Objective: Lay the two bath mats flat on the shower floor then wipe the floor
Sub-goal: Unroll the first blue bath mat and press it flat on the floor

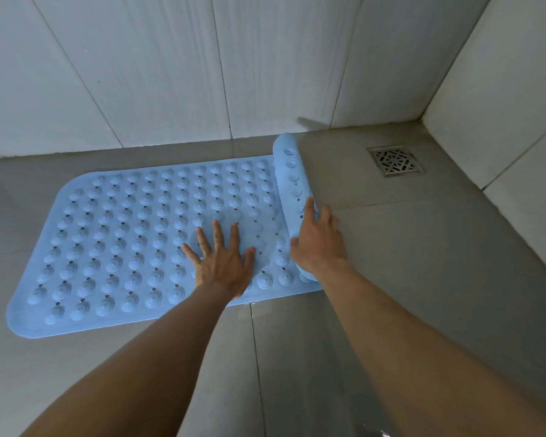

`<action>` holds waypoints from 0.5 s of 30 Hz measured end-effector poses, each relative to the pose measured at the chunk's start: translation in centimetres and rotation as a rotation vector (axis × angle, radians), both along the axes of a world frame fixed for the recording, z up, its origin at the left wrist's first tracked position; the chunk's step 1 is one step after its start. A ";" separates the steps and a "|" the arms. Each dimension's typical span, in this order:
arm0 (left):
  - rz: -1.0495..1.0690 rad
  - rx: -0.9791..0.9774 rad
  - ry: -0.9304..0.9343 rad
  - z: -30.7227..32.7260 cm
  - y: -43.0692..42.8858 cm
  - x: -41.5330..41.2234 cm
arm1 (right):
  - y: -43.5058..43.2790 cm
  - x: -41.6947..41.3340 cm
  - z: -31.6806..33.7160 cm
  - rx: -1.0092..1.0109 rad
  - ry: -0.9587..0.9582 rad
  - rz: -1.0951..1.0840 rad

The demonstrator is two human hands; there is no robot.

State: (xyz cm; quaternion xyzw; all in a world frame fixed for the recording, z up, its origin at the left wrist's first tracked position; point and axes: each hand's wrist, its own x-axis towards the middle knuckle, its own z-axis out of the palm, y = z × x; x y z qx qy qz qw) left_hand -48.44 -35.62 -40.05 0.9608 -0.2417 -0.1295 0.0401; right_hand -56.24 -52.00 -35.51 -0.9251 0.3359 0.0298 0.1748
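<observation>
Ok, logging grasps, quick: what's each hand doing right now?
Left hand: open, flat on the mat.
Right hand: open, on the mat's rolled end, not gripping.

Blue rubber studded bath mat (133,244) lay on the grey tiled shower floor (423,263), its right end curled up. Left hand (223,263) pressed flat on it; right hand (317,241) rested on the curl. Square metal drain grate (395,160) lay right, near the corner.

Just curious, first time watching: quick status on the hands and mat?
Left hand flat on blue mat. Right hand on rolled end, not unrolled. Drain beyond, uncovered.
</observation>
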 end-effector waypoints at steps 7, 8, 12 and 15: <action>-0.054 0.014 -0.034 -0.3 -2.8 -0.7 | -1.3 -1.3 -0.9 -0.097 0.038 0.078; -0.063 0.004 -0.041 -0.3 -3.2 -0.9 | -1.5 -1.4 -0.9 -0.088 0.029 0.065; -0.091 -0.094 -0.050 -0.3 -5.1 -1.7 | -2.9 -2.3 -1.2 -0.130 0.020 0.009; -0.145 -0.072 -0.068 -0.9 -5.7 -2.1 | -3.7 -3.4 -1.6 -0.250 0.089 0.007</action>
